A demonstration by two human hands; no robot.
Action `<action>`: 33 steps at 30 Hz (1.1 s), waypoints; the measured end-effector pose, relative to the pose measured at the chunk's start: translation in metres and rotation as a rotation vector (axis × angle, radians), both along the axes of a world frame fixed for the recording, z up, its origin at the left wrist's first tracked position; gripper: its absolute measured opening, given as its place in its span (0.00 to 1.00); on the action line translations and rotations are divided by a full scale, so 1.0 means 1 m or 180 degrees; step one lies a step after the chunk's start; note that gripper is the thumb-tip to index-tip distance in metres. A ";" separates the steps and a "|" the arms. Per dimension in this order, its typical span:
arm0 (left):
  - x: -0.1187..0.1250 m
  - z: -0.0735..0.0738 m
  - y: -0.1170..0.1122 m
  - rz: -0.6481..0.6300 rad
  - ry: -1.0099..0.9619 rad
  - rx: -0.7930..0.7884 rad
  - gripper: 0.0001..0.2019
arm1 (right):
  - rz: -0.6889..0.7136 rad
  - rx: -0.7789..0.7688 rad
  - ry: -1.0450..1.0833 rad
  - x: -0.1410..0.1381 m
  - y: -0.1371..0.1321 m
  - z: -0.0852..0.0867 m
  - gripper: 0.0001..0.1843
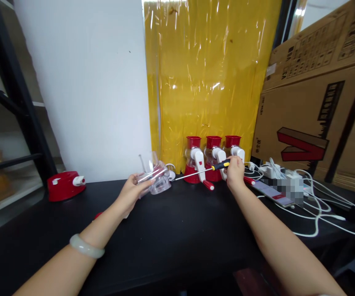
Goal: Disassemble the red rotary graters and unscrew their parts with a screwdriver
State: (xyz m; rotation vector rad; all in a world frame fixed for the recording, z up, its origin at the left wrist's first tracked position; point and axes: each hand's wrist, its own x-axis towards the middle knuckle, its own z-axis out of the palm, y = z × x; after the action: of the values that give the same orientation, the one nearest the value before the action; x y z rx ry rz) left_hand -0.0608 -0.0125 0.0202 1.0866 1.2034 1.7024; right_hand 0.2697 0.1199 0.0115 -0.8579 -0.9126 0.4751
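My left hand [132,190] is closed around a clear plastic grater housing [161,185], lifted over the black table. My right hand [235,169] grips a screwdriver [221,165] by its black and yellow handle. The long metal shaft points left, and its tip is close to a small white round part [171,175] at the housing's right end. Whether the tip touches that part I cannot tell. Behind the screwdriver stand a rotary grater [193,142] with a red base, white crank and red handle, and two more like it.
A red grater base [63,187] with a white knob sits at the left. Partly behind my left forearm lies a small red thing [98,215]. At the right are a phone [272,193], white cables [316,224] and a large cardboard box [307,107]. A yellow plastic curtain [208,82] hangs behind.
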 end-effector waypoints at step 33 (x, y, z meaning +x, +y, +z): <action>0.007 -0.012 -0.007 -0.0731 -0.1125 -0.0612 0.24 | 0.1132 0.0201 0.0911 -0.049 -0.041 -0.013 0.27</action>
State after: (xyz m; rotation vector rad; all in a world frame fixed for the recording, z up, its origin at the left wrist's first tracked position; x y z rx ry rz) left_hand -0.0539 -0.0192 0.0084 0.7384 0.9546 1.4909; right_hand 0.2209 0.0786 -0.0016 -0.5514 -0.8109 0.8498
